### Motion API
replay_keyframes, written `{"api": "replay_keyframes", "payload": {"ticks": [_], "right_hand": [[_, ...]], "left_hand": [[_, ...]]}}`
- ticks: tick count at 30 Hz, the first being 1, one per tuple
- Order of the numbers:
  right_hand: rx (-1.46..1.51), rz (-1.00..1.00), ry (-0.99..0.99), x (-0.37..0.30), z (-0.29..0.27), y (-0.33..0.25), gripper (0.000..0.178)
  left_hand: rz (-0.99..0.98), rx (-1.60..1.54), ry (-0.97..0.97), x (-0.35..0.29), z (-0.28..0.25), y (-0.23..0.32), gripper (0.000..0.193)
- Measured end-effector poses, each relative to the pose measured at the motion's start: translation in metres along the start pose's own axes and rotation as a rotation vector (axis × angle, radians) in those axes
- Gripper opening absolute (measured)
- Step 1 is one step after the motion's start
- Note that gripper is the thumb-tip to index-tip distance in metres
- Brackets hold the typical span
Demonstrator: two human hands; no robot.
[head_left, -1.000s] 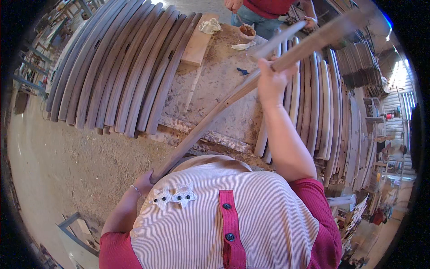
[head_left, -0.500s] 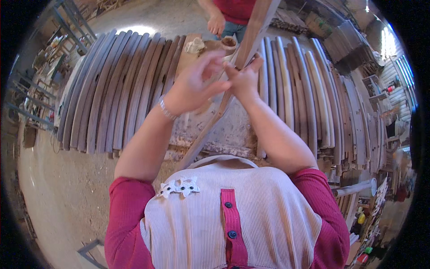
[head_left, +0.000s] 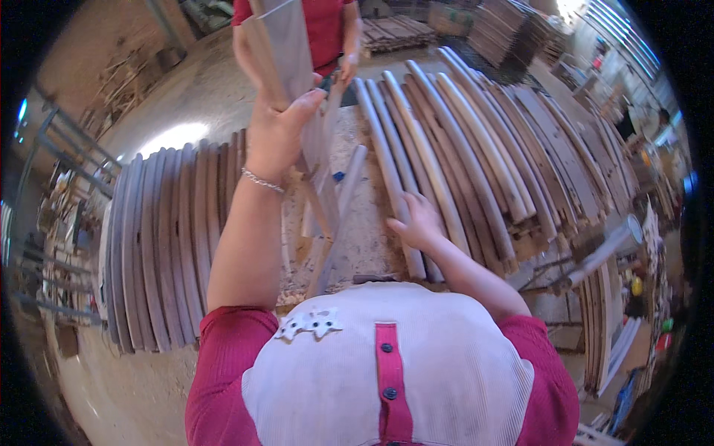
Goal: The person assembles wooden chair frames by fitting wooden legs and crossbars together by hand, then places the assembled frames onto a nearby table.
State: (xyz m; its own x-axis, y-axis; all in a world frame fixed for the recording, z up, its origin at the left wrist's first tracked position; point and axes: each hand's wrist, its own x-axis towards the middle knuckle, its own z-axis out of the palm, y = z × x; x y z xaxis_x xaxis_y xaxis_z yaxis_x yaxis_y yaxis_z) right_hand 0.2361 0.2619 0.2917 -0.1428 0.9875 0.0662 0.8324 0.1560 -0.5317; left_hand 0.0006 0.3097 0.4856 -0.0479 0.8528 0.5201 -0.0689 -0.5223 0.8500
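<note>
Board [head_left: 288,48] in left hand [head_left: 277,137], right hand [head_left: 422,224] at right slats [head_left: 465,160]

The board slants over the bench [head_left: 372,249], overlapping a person [head_left: 325,37] in red on the far side. The left fingers are clamped on it. The right hand rests at the near part of the right slats, thumb apart from fingers; whether they grip, I cannot tell. Left slats [head_left: 169,245] lie alongside.

Left fingers [head_left: 302,108] hold a raised board [head_left: 288,48]; right fingers [head_left: 419,204] touch a curved slat [head_left: 380,139].
</note>
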Motion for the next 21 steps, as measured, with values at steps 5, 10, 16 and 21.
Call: {"api": "replay_keyframes", "payload": {"ticks": [5,10,16,21], "right_hand": [[-0.215,0.058,0.031,-0.073,0.045,0.075,0.059],[-0.239,0.052,0.069,-0.075,0.054,0.079,0.049],[-0.245,0.049,0.035,-0.073,0.050,0.076,0.044],[-0.254,0.041,0.041,-0.073,0.050,0.079,0.047]], "left_hand": [[0.038,-0.042,-0.042,0.009,-0.021,-0.009,0.033],[-0.001,-0.073,0.028,0.004,-0.020,0.000,0.031],[0.004,-0.062,0.037,0.003,-0.020,-0.001,0.032],[-0.007,-0.042,0.023,0.003,-0.018,0.000,0.032]]}}
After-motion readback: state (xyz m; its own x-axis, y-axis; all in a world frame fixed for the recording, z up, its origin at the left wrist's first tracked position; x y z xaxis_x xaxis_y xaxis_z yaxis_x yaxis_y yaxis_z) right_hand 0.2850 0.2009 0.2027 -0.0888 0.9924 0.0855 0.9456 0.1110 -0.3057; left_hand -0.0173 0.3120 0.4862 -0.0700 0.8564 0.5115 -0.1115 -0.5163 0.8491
